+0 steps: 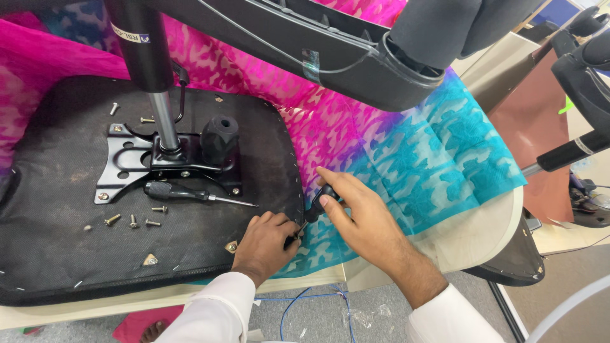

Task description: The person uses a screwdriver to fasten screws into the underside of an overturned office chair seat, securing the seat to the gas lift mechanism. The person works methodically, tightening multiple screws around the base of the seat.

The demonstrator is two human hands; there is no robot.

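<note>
Left hand (267, 244) is curled, pinching something small at the upturned black seat base's (57, 254) edge. Right hand (356, 213) grips a black-handled screwdriver (316, 206) there. Beyond lie loose screws (130, 221), another screwdriver (190, 192) and the metal mounting plate (127, 162).

Two bare hands, the left hand (265, 244) and the right hand (357, 215), emerge from long white cloth sleeves with plain, smooth cuffs ending at the wrists; no rings, watch or gloves show on either hand
</note>
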